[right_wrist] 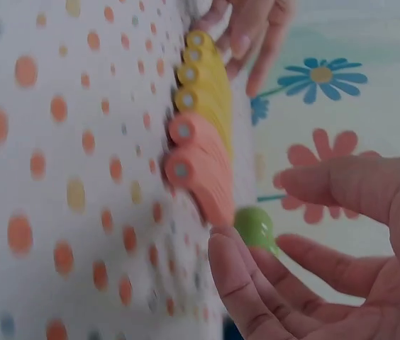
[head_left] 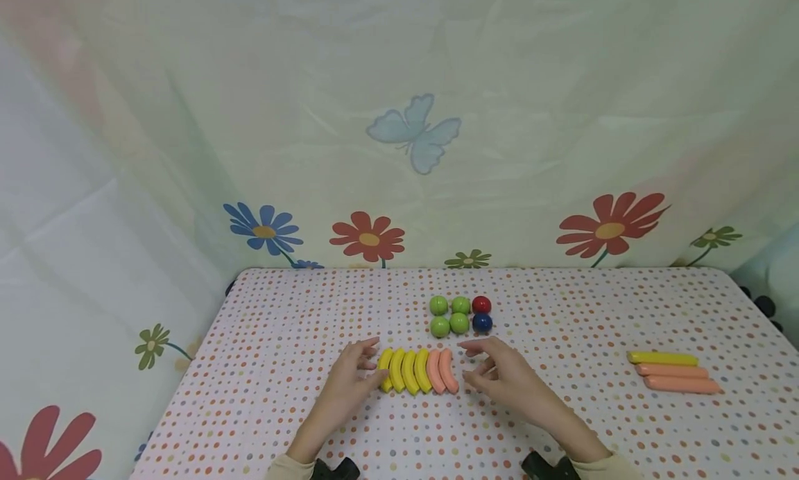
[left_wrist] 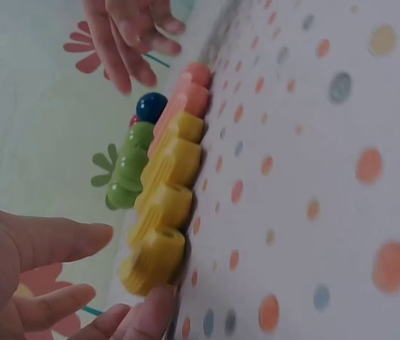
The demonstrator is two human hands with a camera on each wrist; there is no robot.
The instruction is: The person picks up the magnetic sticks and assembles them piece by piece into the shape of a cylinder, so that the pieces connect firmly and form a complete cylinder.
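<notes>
Several curved yellow pieces [head_left: 408, 372] and two curved pink pieces [head_left: 435, 371] lie side by side in one row at the table's middle. At the row's left end is my left hand [head_left: 346, 379], its fingers spread and loosely bent, fingertips at the outermost yellow piece [left_wrist: 154, 262]. My right hand [head_left: 508, 379] hovers by the right end, thumb and fingers apart, with nothing between them. A small gap shows there in the head view; whether a fingertip touches the outer pink piece [right_wrist: 207, 188], I cannot tell.
Behind the row sit several green balls [head_left: 459, 323], a red ball [head_left: 481, 304] and a blue ball [head_left: 482, 322], grouped in two lines. Far right lie one straight yellow stick [head_left: 663, 358] and two straight pink sticks [head_left: 682, 384]. A dotted cloth covers the table [head_left: 299, 313]; a flowered curtain [head_left: 499, 154] hangs behind.
</notes>
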